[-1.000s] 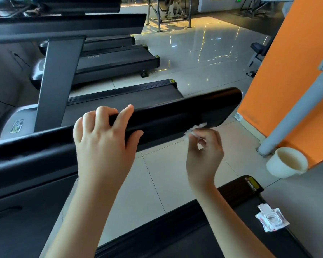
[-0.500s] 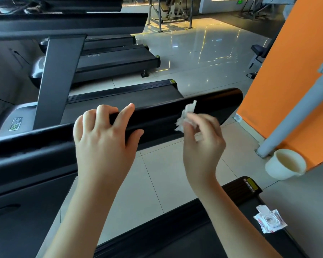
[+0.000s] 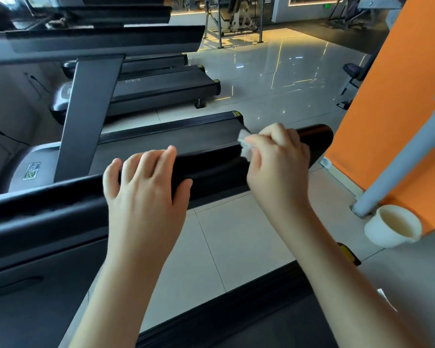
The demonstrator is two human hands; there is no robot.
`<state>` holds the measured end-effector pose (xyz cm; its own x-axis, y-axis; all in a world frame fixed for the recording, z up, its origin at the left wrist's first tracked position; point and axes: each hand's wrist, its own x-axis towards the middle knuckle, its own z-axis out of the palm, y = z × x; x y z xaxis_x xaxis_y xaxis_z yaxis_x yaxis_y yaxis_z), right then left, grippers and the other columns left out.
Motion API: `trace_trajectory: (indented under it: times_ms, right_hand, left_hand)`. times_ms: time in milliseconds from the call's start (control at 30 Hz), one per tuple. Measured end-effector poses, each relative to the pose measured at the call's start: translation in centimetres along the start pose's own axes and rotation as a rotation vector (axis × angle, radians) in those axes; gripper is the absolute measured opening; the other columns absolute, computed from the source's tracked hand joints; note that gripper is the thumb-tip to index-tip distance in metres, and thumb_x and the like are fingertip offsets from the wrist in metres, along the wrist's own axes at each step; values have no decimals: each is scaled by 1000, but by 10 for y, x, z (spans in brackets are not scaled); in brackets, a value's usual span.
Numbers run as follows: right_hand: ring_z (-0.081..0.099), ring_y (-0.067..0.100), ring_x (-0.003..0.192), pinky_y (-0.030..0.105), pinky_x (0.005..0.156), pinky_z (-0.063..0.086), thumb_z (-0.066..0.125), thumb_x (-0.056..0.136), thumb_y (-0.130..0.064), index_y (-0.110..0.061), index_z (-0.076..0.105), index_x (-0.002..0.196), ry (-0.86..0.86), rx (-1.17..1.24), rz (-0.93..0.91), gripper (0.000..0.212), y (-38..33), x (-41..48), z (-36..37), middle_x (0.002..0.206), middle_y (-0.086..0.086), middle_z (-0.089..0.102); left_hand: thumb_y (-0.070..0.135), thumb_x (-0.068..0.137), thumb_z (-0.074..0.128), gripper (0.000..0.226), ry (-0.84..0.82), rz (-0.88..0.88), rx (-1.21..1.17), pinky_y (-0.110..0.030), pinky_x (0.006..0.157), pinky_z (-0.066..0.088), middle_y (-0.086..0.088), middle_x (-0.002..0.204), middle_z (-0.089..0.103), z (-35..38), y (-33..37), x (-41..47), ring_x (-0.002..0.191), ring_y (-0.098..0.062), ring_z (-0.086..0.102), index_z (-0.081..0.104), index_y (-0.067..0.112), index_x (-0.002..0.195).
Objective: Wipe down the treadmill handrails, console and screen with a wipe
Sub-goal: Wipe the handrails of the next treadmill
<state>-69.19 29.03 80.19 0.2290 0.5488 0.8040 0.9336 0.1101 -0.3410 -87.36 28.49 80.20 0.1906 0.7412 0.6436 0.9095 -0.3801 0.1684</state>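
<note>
A long black treadmill handrail point(image 3: 211, 167) runs from lower left to its rounded end at the right. My left hand point(image 3: 143, 194) rests on top of the rail, fingers curled over its far side. My right hand point(image 3: 279, 164) is over the rail near its end and pinches a small crumpled white wipe point(image 3: 244, 145) against the rail's top. The console and screen are outside the view.
A white paper cup point(image 3: 392, 227) sits on a grey ledge at the right, by a grey post point(image 3: 407, 156) and an orange wall point(image 3: 392, 101). Other treadmills point(image 3: 161, 89) stand beyond the rail. The black treadmill deck point(image 3: 236, 320) lies below my arms.
My right hand has risen from below the rail and carried the wipe up onto the rail's top near its end. My left hand has stayed on the rail.
</note>
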Motion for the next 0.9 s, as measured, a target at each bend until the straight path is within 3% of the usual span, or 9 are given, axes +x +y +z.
trace_trajectory:
  times_ms: [133,267,433,633,767,900]
  right_hand:
    - [54,30,74,30,68,30,42,83,-15,-14,73,79,-46,13,-118,32,1,2,-1,76,2,59]
    - [51,30,72,31,60,36,46,88,-10,-7,75,89,41,18,27,29,8,-10,-3,73,6,57]
    - [52,23,70,14,65,28,65,84,1,-2,74,96,40,125,30,15,6,-40,3,77,6,59]
    - [56,18,72,25,62,47,69,81,8,0,63,79,132,289,293,10,2,-71,16,85,8,58]
    - [55,4,77,16,69,49,71,79,12,1,64,81,125,420,298,13,-1,-81,24,91,8,59]
    - [57,0,83,28,70,55,70,79,13,1,65,86,208,468,454,15,1,-87,31,93,9,61]
  left_hand:
    - [35,85,59,44,37,-34,-8,-44,101,25,-16,116,57,3,-2,-4,112,-38,46,64,12,122]
    - [35,84,59,43,54,-29,7,-43,97,26,-15,107,59,3,-2,-2,103,-40,50,65,12,120]
    - [36,85,58,44,53,-25,17,-42,97,26,-14,107,59,2,-2,-3,102,-39,51,64,12,121]
    - [35,86,58,44,59,-23,4,-42,98,27,-12,107,59,3,-1,-4,103,-34,46,63,11,122]
    - [34,85,59,46,58,-18,-18,-40,98,27,-11,108,61,0,-3,-4,104,-29,42,62,7,122]
    - [33,84,59,47,21,-22,-30,-38,99,27,-10,111,62,-4,-6,-3,107,-30,45,61,5,121]
